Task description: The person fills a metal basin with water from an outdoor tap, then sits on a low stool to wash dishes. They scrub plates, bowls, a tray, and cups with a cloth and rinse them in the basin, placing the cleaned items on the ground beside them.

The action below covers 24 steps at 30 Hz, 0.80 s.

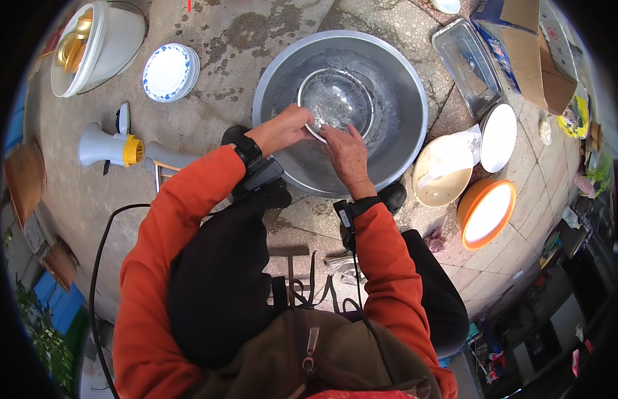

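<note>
A round metal bowl [336, 97] with a shiny rim is tilted inside a large metal basin [403, 124] that holds clear water. My left hand [289, 124] pinches the bowl's near left rim between thumb and fingers. My right hand [346, 152] has its fingertips at the near rim, a little to the right; whether they grip it cannot be told. Both wrists wear black straps with small devices.
Left of the basin lie stacked blue-rimmed plates [170, 73], a white bucket [112, 45] and a megaphone [109, 147]. To the right are a rectangular clear tray [466, 65], a cream bowl [441, 182], a white lid [498, 137], an orange basin [463, 214] and a cardboard box [525, 65].
</note>
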Each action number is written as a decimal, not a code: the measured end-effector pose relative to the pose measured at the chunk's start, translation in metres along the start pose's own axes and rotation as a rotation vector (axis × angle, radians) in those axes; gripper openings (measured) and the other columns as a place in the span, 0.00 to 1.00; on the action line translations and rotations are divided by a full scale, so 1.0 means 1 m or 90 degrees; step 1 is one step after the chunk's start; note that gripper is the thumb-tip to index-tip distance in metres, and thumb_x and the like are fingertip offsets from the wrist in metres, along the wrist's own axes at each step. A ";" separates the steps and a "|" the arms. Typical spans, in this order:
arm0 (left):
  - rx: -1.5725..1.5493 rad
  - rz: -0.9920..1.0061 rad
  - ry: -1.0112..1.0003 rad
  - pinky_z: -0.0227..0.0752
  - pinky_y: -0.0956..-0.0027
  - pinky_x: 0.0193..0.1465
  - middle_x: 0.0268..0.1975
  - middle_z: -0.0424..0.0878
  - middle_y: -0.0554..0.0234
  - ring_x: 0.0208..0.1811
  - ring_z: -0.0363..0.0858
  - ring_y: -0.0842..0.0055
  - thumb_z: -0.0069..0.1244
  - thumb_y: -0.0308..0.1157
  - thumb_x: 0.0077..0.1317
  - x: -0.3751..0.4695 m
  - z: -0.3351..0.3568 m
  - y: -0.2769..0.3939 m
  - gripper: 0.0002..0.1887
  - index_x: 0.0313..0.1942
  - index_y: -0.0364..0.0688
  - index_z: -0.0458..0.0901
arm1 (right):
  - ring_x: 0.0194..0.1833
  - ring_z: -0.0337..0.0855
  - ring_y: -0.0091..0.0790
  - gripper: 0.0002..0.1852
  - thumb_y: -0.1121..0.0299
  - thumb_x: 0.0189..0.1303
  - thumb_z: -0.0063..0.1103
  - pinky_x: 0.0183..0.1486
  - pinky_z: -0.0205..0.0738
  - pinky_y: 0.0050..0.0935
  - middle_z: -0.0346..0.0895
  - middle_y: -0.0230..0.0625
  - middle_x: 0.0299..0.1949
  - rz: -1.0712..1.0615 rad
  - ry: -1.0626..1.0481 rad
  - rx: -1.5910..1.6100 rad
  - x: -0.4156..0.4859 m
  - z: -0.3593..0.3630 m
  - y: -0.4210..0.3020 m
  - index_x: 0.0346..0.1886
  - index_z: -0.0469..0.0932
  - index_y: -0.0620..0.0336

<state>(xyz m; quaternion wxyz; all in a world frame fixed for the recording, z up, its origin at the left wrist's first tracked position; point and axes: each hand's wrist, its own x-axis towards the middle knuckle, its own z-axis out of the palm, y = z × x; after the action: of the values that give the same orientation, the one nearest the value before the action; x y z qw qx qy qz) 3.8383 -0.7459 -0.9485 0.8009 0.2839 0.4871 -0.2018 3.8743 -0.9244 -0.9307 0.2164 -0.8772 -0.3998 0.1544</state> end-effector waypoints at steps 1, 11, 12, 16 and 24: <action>0.000 -0.039 0.022 0.78 0.45 0.40 0.51 0.74 0.42 0.41 0.80 0.55 0.40 0.15 0.58 -0.002 -0.002 0.009 0.22 0.55 0.21 0.66 | 0.44 0.83 0.42 0.12 0.67 0.58 0.62 0.63 0.70 0.47 0.83 0.36 0.37 -0.075 0.043 -0.035 -0.001 -0.003 0.006 0.46 0.80 0.51; -0.006 0.036 -0.041 0.77 0.48 0.55 0.61 0.69 0.39 0.65 0.71 0.54 0.44 0.21 0.64 -0.019 -0.005 0.021 0.26 0.63 0.23 0.60 | 0.48 0.84 0.44 0.12 0.70 0.61 0.61 0.63 0.73 0.43 0.84 0.37 0.48 -0.099 -0.029 0.002 0.002 -0.004 0.016 0.48 0.81 0.53; -0.038 0.104 -0.027 0.74 0.48 0.59 0.64 0.67 0.39 0.68 0.68 0.52 0.45 0.24 0.66 -0.018 -0.004 0.015 0.29 0.65 0.24 0.58 | 0.48 0.84 0.44 0.12 0.71 0.61 0.61 0.61 0.74 0.43 0.84 0.37 0.48 -0.095 -0.013 0.073 0.005 -0.003 0.009 0.49 0.81 0.53; 0.387 0.541 0.189 0.50 0.52 0.75 0.75 0.53 0.39 0.76 0.53 0.50 0.41 0.45 0.75 -0.006 0.025 -0.023 0.38 0.75 0.36 0.43 | 0.37 0.84 0.48 0.09 0.71 0.64 0.59 0.43 0.75 0.38 0.83 0.46 0.36 0.109 0.027 0.272 0.020 -0.007 -0.018 0.45 0.81 0.63; 0.099 0.346 -0.113 0.56 0.69 0.71 0.61 0.78 0.59 0.64 0.70 0.74 0.31 0.49 0.79 0.018 0.015 0.041 0.27 0.65 0.40 0.73 | 0.42 0.82 0.26 0.15 0.61 0.76 0.50 0.48 0.74 0.29 0.84 0.30 0.40 0.340 0.185 0.903 0.022 -0.057 -0.050 0.46 0.79 0.65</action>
<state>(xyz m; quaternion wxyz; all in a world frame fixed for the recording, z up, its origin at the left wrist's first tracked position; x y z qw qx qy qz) 3.8807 -0.7257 -0.9483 0.8410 0.4455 0.3041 -0.0408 3.8817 -0.8926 -0.8586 0.7328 -0.6066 0.0528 0.3037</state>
